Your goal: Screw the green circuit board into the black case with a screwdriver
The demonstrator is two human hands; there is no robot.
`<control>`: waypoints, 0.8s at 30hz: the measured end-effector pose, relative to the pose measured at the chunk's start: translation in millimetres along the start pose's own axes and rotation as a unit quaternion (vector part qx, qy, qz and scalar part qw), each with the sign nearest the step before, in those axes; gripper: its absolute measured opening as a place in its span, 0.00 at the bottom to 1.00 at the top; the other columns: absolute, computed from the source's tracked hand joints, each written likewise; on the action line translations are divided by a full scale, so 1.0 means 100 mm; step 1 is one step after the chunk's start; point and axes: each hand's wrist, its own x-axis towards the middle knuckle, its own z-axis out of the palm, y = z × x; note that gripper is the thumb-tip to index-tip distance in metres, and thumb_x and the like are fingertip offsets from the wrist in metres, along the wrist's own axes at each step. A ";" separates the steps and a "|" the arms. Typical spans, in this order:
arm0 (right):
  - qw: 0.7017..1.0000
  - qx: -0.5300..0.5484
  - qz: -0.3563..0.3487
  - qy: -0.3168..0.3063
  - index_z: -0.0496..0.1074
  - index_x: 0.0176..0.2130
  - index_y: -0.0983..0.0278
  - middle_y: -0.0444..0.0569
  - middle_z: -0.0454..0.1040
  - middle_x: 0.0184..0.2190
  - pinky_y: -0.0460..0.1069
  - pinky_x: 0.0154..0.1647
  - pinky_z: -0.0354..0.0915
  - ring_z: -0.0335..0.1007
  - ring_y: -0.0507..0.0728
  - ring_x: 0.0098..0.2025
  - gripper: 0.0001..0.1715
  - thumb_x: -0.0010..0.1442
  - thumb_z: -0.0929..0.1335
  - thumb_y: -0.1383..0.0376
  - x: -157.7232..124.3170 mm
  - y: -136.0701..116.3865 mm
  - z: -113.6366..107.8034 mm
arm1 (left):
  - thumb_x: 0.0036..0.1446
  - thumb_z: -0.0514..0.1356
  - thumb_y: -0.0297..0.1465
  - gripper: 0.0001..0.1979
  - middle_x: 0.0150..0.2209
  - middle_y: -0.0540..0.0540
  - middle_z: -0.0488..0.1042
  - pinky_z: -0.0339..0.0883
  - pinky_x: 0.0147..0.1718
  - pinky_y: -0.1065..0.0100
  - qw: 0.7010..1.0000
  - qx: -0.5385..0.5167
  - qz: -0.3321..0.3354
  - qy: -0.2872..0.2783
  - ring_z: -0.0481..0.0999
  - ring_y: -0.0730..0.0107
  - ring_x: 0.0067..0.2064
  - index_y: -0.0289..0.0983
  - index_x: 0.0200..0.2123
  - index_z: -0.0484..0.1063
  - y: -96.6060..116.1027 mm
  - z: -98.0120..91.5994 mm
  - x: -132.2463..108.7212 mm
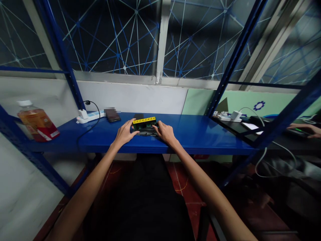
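Observation:
Near the middle of the blue shelf table (pixel 190 130) lies a green circuit board (pixel 136 127) with a long yellow strip (pixel 144 120) along its far side. A dark, rounded casing part (pixel 146 133) sits along the near side; whether it is joined to the board I cannot tell. My left hand (pixel 124 134) grips the left end, thumb in front and fingers behind. At the right end, my right hand (pixel 165 132) is closed on the same assembly, its thumb and fingertips near the board. My fingers partly cover both ends.
A bottle of orange drink (pixel 37 122) stands at the left end. Behind it are a white power strip (pixel 91 116), a black cable (pixel 89 130) and a dark brown item (pixel 112 115), partly pixelated. To the right, another person's hand (pixel 307 130) is over a black table (pixel 238 129).

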 end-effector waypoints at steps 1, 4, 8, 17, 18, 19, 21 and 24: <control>1.000 0.001 -0.002 -0.002 0.67 0.45 0.66 0.55 0.79 0.40 0.50 0.26 0.41 0.75 0.59 0.35 0.33 0.72 0.49 0.47 0.00 0.00 0.00 | 0.58 0.66 0.37 0.31 0.42 0.42 0.76 0.71 0.39 0.64 1.000 0.008 0.001 0.004 0.78 0.57 0.42 0.37 0.62 0.63 0.00 0.00 0.00; 1.000 0.005 -0.004 -0.007 0.67 0.45 0.65 0.55 0.80 0.39 0.50 0.27 0.41 0.75 0.59 0.35 0.31 0.72 0.50 0.47 0.00 0.00 0.00 | 0.59 0.64 0.36 0.29 0.38 0.44 0.75 0.70 0.36 0.65 0.999 0.024 0.011 0.018 0.77 0.58 0.41 0.38 0.62 0.63 0.01 -0.02 0.00; 1.000 0.009 -0.003 -0.015 0.66 0.45 0.64 0.55 0.80 0.40 0.50 0.27 0.42 0.76 0.59 0.36 0.29 0.73 0.50 0.48 0.01 0.01 0.01 | 0.61 0.63 0.37 0.29 0.37 0.45 0.73 0.70 0.35 0.67 0.999 0.026 0.027 0.038 0.76 0.60 0.39 0.39 0.64 0.62 0.05 -0.04 -0.02; 0.999 0.012 -0.006 -0.042 0.65 0.46 0.64 0.54 0.80 0.41 0.49 0.27 0.44 0.77 0.60 0.38 0.25 0.73 0.53 0.49 0.02 0.01 0.04 | 0.63 0.60 0.37 0.29 0.35 0.45 0.72 0.70 0.39 0.66 0.996 0.020 0.068 0.062 0.75 0.62 0.39 0.39 0.66 0.60 0.06 -0.05 -0.06; 0.999 0.013 -0.006 -0.039 0.65 0.46 0.64 0.53 0.80 0.40 0.50 0.27 0.44 0.77 0.60 0.37 0.25 0.73 0.53 0.49 0.02 0.01 0.04 | 0.64 0.60 0.37 0.29 0.36 0.45 0.72 0.70 0.39 0.66 0.995 0.020 0.068 0.063 0.75 0.62 0.39 0.39 0.66 0.60 0.07 -0.05 -0.06; 0.999 0.014 -0.007 -0.035 0.65 0.46 0.64 0.53 0.80 0.40 0.50 0.26 0.43 0.77 0.60 0.37 0.24 0.73 0.53 0.50 0.02 0.01 0.04 | 0.64 0.60 0.38 0.30 0.36 0.45 0.72 0.70 0.39 0.66 0.996 0.021 0.065 0.063 0.75 0.62 0.39 0.38 0.66 0.59 0.07 -0.05 -0.06; 0.999 0.018 -0.009 -0.028 0.65 0.45 0.64 0.53 0.80 0.40 0.50 0.26 0.43 0.77 0.60 0.37 0.24 0.73 0.54 0.49 0.02 0.02 0.03 | 0.63 0.60 0.37 0.30 0.36 0.45 0.72 0.70 0.37 0.66 0.997 0.026 0.052 0.058 0.75 0.62 0.38 0.38 0.66 0.59 0.06 -0.04 -0.05; 1.000 0.022 -0.009 -0.016 0.66 0.45 0.64 0.53 0.80 0.40 0.49 0.27 0.43 0.77 0.59 0.37 0.26 0.73 0.53 0.49 0.01 0.02 0.01 | 0.61 0.62 0.38 0.32 0.37 0.45 0.73 0.69 0.33 0.67 0.999 0.032 0.022 0.035 0.75 0.62 0.36 0.37 0.66 0.60 0.04 -0.02 -0.03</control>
